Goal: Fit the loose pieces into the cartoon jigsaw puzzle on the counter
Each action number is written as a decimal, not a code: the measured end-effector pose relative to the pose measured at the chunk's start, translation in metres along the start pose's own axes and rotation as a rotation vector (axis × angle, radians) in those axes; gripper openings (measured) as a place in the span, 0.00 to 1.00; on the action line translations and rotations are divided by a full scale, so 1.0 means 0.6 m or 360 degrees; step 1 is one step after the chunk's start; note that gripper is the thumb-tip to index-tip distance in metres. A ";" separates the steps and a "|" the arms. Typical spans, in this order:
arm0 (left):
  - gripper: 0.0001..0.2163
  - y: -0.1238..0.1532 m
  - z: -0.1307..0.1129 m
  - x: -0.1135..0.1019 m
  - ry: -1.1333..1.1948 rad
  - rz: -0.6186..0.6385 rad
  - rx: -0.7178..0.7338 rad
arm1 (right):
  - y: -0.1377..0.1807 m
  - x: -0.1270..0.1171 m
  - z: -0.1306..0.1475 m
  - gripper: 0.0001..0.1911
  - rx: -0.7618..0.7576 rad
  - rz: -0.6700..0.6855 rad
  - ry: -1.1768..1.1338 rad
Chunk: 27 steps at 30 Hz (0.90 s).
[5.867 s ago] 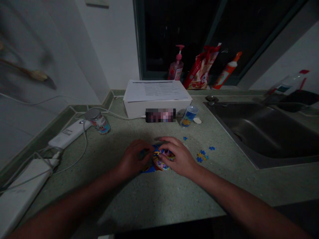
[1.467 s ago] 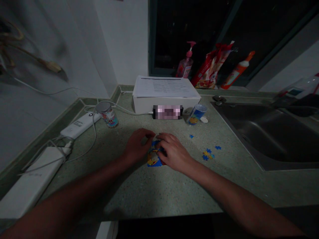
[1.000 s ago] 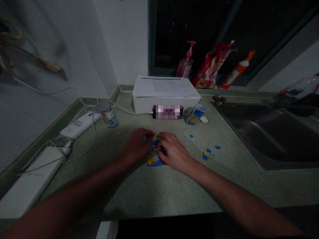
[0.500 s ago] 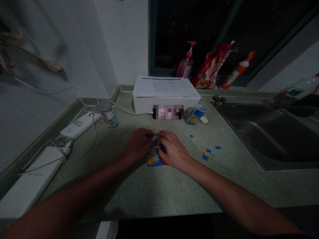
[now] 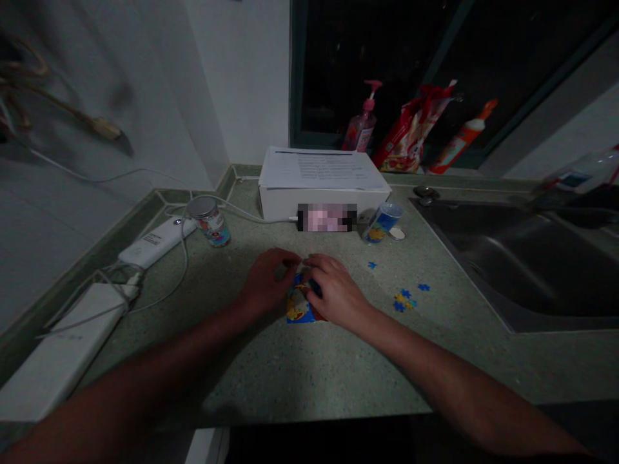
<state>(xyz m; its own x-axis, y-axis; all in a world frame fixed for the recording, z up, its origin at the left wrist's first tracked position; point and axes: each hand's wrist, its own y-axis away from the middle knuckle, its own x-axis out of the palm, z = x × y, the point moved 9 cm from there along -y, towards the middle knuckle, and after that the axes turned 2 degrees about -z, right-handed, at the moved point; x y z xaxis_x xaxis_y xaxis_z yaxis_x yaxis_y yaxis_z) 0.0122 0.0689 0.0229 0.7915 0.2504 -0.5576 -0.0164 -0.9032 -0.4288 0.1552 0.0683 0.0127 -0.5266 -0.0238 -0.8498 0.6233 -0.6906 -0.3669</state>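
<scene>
A partly assembled jigsaw puzzle (image 5: 300, 314), blue, yellow and red, lies flat on the counter under my hands. My left hand (image 5: 271, 278) is at its upper left, thumb and index finger closed in a pinch; what is between them is too small to make out. From the right, my right hand (image 5: 337, 288) curls over the puzzle, its thumb on the pieces and its fingertips at the far edge, meeting the left fingertips. Both hands hide much of the puzzle's upper part. To the right are a small cluster of loose puzzle pieces (image 5: 403, 300) and two single pieces, one blue piece (image 5: 372, 265) farther back.
Behind the hands stand a white box (image 5: 319, 198) with a paper on top, a phone (image 5: 327, 218) against it, and a blue can (image 5: 383, 223) beside a round lid (image 5: 397, 233). A clear jar (image 5: 209, 222) and cabled power strips (image 5: 72, 348) are left; a sink (image 5: 541, 258) is right.
Both hands hold almost the same pose at the puzzle, with no clear movement of fingers or pieces. The whole view has shifted very slightly.
</scene>
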 end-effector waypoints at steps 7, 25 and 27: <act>0.09 -0.001 0.005 0.002 -0.0015 0.0048 -0.0082 | 0.002 -0.010 0.001 0.08 -0.0015 -0.0043 -0.0035; 0.08 0.016 0.009 0.037 0.0419 0.0387 -0.0561 | 0.028 -0.077 0.009 0.07 -0.0013 -0.0405 -0.0170; 0.08 0.017 0.009 0.039 0.0479 0.0394 -0.0605 | 0.030 -0.075 0.010 0.07 -0.0006 -0.0404 -0.0172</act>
<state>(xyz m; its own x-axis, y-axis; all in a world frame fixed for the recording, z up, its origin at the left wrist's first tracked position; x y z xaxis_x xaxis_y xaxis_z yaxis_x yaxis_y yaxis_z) 0.0271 0.0673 0.0017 0.9330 -0.0460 -0.3570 -0.0463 -0.9989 0.0077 0.1863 0.0525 0.0465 -0.7247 0.0722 -0.6853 0.4657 -0.6816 -0.5644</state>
